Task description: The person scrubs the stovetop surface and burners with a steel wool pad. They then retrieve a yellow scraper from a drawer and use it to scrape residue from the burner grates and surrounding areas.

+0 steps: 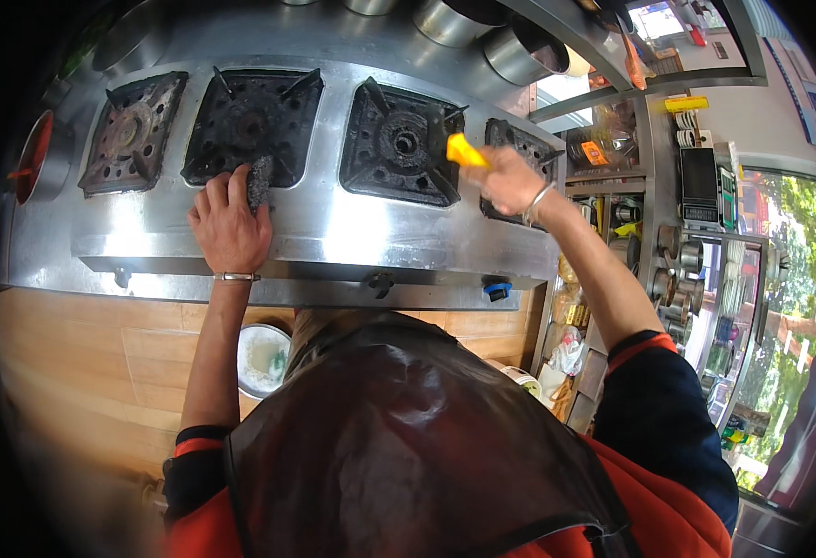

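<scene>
My left hand (233, 220) rests at the front edge of the second burner grate (251, 129) from the left, with a grey metal scouring pad (261, 183) between its thumb and fingers. My right hand (509, 181) is raised between the third burner grate (404, 143) and the rightmost grate (520, 150), closed around a yellow object (465, 152) that is blurred; its kind cannot be told. The grates are black and dirty, set in a steel stove top (303, 230). The leftmost grate (132, 132) looks browner.
A pot with red contents (35, 157) stands at the far left. Steel pots (526, 52) line the stove's back. Control knobs (381, 284) stick out in front. A white bucket with suds (263, 359) stands on the floor. Shelving (649, 132) rises at the right.
</scene>
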{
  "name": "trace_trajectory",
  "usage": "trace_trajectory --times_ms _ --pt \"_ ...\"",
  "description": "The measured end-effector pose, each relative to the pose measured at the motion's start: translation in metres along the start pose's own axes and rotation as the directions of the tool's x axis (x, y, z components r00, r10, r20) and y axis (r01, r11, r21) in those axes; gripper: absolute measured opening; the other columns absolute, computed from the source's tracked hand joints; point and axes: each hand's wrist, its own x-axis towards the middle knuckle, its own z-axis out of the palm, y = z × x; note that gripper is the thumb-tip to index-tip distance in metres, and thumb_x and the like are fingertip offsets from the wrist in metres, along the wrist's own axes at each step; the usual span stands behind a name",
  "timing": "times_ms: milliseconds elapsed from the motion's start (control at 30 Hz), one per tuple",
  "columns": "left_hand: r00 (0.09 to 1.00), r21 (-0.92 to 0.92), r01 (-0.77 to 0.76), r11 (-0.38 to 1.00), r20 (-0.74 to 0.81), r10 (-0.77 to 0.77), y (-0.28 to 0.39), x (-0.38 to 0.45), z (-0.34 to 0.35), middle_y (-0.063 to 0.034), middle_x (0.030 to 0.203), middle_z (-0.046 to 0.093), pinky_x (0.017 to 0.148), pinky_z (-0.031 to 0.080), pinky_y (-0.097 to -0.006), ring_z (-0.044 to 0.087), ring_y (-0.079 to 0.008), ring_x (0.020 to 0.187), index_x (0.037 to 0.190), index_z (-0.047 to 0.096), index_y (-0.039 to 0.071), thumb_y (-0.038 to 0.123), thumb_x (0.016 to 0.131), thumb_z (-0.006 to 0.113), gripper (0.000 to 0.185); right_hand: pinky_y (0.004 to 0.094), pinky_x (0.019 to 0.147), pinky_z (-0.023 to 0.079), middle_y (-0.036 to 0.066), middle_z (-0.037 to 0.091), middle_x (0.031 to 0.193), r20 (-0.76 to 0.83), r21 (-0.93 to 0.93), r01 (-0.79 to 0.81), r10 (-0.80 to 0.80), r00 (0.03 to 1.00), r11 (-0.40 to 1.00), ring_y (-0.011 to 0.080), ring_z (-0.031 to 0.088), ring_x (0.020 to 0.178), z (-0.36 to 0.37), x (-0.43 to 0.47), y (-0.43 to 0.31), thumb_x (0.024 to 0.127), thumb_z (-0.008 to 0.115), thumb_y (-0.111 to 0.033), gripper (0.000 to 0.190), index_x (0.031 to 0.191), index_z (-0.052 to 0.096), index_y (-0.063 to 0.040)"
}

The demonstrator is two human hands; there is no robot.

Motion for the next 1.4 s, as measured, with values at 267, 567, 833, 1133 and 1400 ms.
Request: trace_trajectory --times_ms 267,567,833,1133,1400 --pt "1.0 0.001 -0.003 1.0 -0.007 0.003 0.0 0.001 0.001 -0.0055 0.119 0.056 0.092 0.039 -0.0455 0.053 -0.029 0.11 0.13 0.058 0.017 0.02 0.073 0.073 0.059 0.0331 0.049 0.05 0.017 0.067 0.07 -0.159 -0.056 -0.039 0.03 0.987 0.998 0.0244 0.06 0.045 -0.006 0.002 -0.007 0.089 0.064 -0.026 0.04 0.113 0.066 0.006" --pt "1.0 0.015 0.009 1.0 0.0 -0.009 0.0 0.001 0.001 -0.0055 0.119 0.057 0.092 0.04 -0.0451 0.053 -0.0289 0.11 0.131 0.057 0.017 0.02 0.073 0.074 0.061 0.0253 0.033 0.034 0.0 0.052 0.056 -0.089 -0.156 -0.074 0.061 0.994 0.985 0.0096 0.044 0.036 -0.016 0.004 -0.02 0.092 0.064 -0.025 0.041 0.123 0.063 0.001" --pt "0.998 0.011 -0.03 0.999 -0.046 0.03 0.001 0.002 0.0 -0.005 0.12 0.057 0.091 0.04 -0.0438 0.053 -0.0288 0.109 0.13 0.058 0.017 0.023 0.075 0.073 0.057 0.0253 0.034 0.033 0.001 0.05 0.058 0.125 -0.117 -0.032 0.047 0.991 0.993 0.0103 0.044 0.037 -0.012 0.006 -0.03 0.089 0.067 -0.027 0.046 0.123 0.063 0.005" --pt "0.997 -0.019 -0.004 1.0 -0.073 0.002 0.001 -0.001 0.005 -0.0064 0.12 0.058 0.089 0.04 -0.043 0.054 -0.0286 0.108 0.129 0.059 0.017 0.035 0.088 0.068 0.046 0.0282 0.038 0.039 0.005 0.056 0.063 0.185 -0.041 -0.003 0.011 0.983 0.999 0.0132 0.047 0.04 -0.002 -0.006 -0.02 0.09 0.066 -0.025 0.035 0.112 0.065 0.002" --pt "0.987 -0.124 0.048 0.991 -0.149 -0.066 -0.03 0.007 -0.005 -0.0122 0.117 0.059 0.089 0.042 -0.0422 0.055 -0.0347 0.108 0.128 0.056 0.011 0.014 0.083 0.067 0.047 0.0338 0.062 0.047 0.009 0.061 0.08 -0.048 0.023 0.2 -0.198 0.979 0.98 0.02 0.059 0.067 -0.038 0.006 0.027 0.093 0.064 -0.027 0.034 0.113 0.062 0.001"
